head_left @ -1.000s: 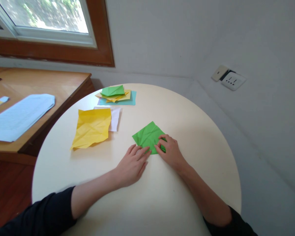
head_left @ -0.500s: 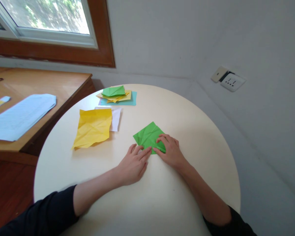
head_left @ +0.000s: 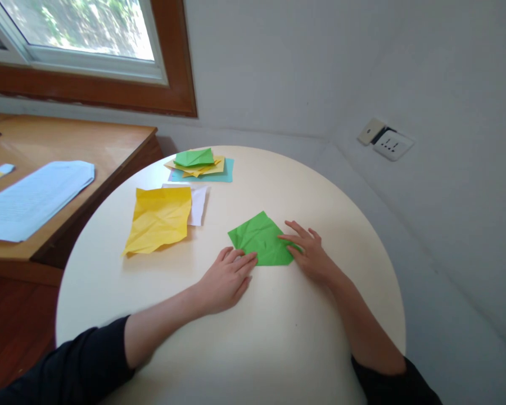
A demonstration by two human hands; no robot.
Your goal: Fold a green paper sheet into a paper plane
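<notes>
Looks like your right hand (head_left: 310, 254) just slid off to the right edge of the green origami paper (head_left: 261, 241), so the corner it was folding over a moment ago now lies flat and the sheet sits spread out in the middle of the round table (head_left: 341, 315), just below frame center. That hand is loose now, fingers spread and only brushing the paper's right edge. Your left hand (head_left: 225, 278) hasn't budged, lying flat with fingertips pinning the lower left edge, gripping nothing.

The right hand (head_left: 310, 254) has slid rightward, flattening the green paper (head_left: 261, 241).
</notes>
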